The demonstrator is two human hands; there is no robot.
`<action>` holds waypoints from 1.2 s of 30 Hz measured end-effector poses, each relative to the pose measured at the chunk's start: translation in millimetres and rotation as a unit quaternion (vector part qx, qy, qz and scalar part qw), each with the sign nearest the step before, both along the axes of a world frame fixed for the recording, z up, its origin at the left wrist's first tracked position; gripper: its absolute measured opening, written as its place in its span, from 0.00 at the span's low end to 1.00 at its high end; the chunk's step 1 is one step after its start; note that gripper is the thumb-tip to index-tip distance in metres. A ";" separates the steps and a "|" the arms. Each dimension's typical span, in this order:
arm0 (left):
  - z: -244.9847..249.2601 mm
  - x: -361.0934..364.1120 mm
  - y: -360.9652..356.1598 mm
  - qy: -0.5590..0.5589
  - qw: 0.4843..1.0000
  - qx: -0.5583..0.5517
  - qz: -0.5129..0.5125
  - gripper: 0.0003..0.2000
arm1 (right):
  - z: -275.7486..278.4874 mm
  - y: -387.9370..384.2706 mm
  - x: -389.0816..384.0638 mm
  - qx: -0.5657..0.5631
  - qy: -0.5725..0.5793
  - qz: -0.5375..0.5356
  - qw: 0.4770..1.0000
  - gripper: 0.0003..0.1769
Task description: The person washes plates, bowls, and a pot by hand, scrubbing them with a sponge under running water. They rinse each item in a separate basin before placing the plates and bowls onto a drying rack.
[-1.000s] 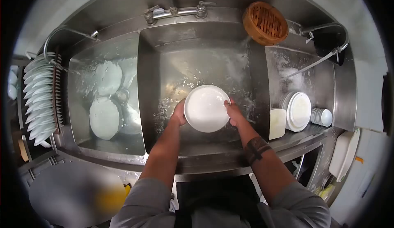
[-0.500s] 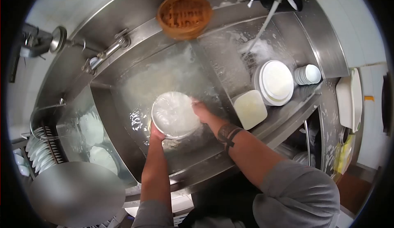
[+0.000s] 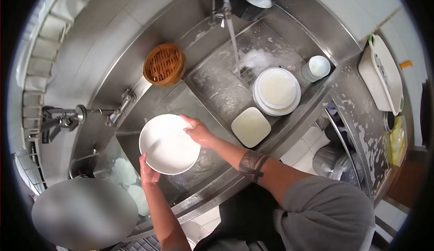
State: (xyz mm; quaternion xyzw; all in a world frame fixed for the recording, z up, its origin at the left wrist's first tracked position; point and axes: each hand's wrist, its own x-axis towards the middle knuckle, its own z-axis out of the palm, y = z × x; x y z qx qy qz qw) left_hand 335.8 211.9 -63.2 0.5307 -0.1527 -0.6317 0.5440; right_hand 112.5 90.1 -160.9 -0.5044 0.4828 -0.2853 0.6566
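Note:
Over the middle sink basin I hold a round white bowl (image 3: pixel 169 144), its inside facing up toward the camera. My left hand (image 3: pixel 148 169) grips its lower left rim, the thumb on the edge. On the upper right rim is my right hand (image 3: pixel 198 131), with the thumb inside and the other fingers partly hidden. Below the bowl, the metal basin (image 3: pixel 208 160) holds water. A square white dish (image 3: pixel 251 127) and a stack of round white plates (image 3: pixel 277 89) stand in the right basin.
Water runs from a tap (image 3: pixel 224 0) into the right basin. A bamboo steamer (image 3: pixel 164 64) sits on the back ledge. Stacked small bowls (image 3: pixel 318 66) stand at the right corner, a white tub (image 3: pixel 382 77) beyond. White dishes (image 3: pixel 125 171) lie in the left basin.
The bowl, earlier in the basin water and full of it, is now lifted out and looks drained. Both hands moved left with it. The view has turned.

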 end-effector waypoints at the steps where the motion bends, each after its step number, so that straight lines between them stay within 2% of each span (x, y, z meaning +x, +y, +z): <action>1: 19.1 -9.3 -9.7 -0.004 1.000 -0.006 -0.026 0.37 | 21.1 -3.8 -14.8 0.001 -0.005 -0.006 1.000 0.34; 3: 44.6 -39.3 -31.0 -0.013 0.999 0.029 -0.011 0.36 | 60.2 -23.8 -62.1 0.122 -0.149 0.011 0.981 0.35; 4: 58.2 -64.0 -43.7 -0.011 1.000 0.026 -0.006 0.34 | 53.9 -31.9 -74.2 0.071 -0.122 -0.016 0.990 0.35; 5: 45.3 -72.0 -55.4 -0.028 0.999 0.029 -0.009 0.34 | 44.1 -41.2 -88.0 0.020 -0.094 -0.045 0.994 0.35; 8: 55.1 -145.8 -90.2 -0.050 0.997 0.044 -0.042 0.34 | 55.6 -68.9 -156.4 0.060 -0.185 -0.074 0.978 0.35; 9: 59.7 -168.1 -101.0 -0.062 0.994 0.061 -0.059 0.34 | 59.9 -80.1 -178.0 0.146 -0.235 -0.071 0.958 0.36; 11: 46.7 -197.7 -124.8 -0.065 0.991 0.062 -0.098 0.36 | 17.2 -100.8 -207.4 0.033 -0.176 -0.068 0.981 0.37; 13: 41.5 -226.5 -147.7 -0.129 0.981 0.073 -0.123 0.36 | 28.5 -100.4 -236.1 0.066 -0.184 -0.091 0.976 0.38; 15: 31.9 -258.1 -171.7 -0.197 0.968 -0.009 -0.154 0.38 | 32.4 -102.7 -250.2 0.102 -0.193 -0.109 0.970 0.38; 17: 28.9 -284.6 -188.5 -0.372 0.906 -0.038 -0.197 0.42 | 25.5 -103.4 -251.1 0.107 -0.159 -0.192 0.962 0.45; 18: 52.0 -306.0 -190.8 -0.479 0.842 -0.019 -0.246 0.44 | 4.8 -112.4 -252.6 0.104 -0.185 -0.158 0.964 0.49; 19: 71.9 -326.2 -183.3 -0.554 0.789 -0.014 -0.264 0.46 | -36.8 -115.8 -249.6 0.196 -0.340 -0.178 0.903 0.42; 20: 92.8 -346.7 -175.2 -0.625 0.729 -0.005 -0.278 0.48 | -55.3 -118.7 -243.2 0.219 -0.390 -0.173 0.877 0.42; 21: 99.7 -359.1 -167.9 -0.674 0.691 -0.012 -0.261 0.51 | -52.1 -112.2 -237.5 0.211 -0.394 -0.166 0.879 0.41; 23: 110.0 -366.1 -157.7 -0.694 0.661 -0.016 -0.283 0.53 | -45.2 -105.4 -227.9 0.189 -0.377 -0.149 0.894 0.41; 25: 111.9 -352.6 -142.8 -0.696 0.662 -0.068 -0.270 0.54 | -21.2 -101.0 -214.4 0.167 -0.347 -0.136 0.913 0.40; 26: 118.3 -333.3 -135.2 -0.701 0.669 -0.046 -0.245 0.54 | -14.2 -100.6 -205.4 0.154 -0.329 -0.128 0.923 0.40; 29: 132.6 -271.2 -114.8 -0.660 0.711 -0.064 -0.235 0.54 | 11.8 -101.5 -166.4 0.106 -0.282 -0.095 0.949 0.38; 31: 124.6 -209.8 -94.4 -0.569 0.808 -0.097 -0.123 0.54 | 29.5 -97.6 -130.2 0.067 -0.246 -0.062 0.965 0.38; 32: 118.4 -169.9 -81.1 -0.527 0.839 -0.090 -0.104 0.53 | 38.1 -91.1 -109.0 0.046 -0.224 -0.046 0.972 0.37; 33: 104.1 -123.0 -67.7 -0.466 0.875 -0.106 -0.080 0.50 | 52.7 -83.5 -83.6 0.022 -0.203 -0.029 0.978 0.37; 34: 87.2 -74.7 -50.9 -0.401 0.906 -0.124 -0.059 0.46 | 78.5 -68.8 -56.0 0.009 -0.127 -0.023 0.992 0.37; 35: 72.0 -25.1 -27.8 -0.236 0.962 -0.139 -0.023 0.43 | 93.4 -53.5 -27.6 0.007 -0.128 -0.012 0.992 0.37; 36: 64.0 20.1 -0.4 -0.062 0.986 -0.154 0.014 0.39 | 105.2 -38.6 4.2 -0.027 -0.113 0.030 0.993 0.39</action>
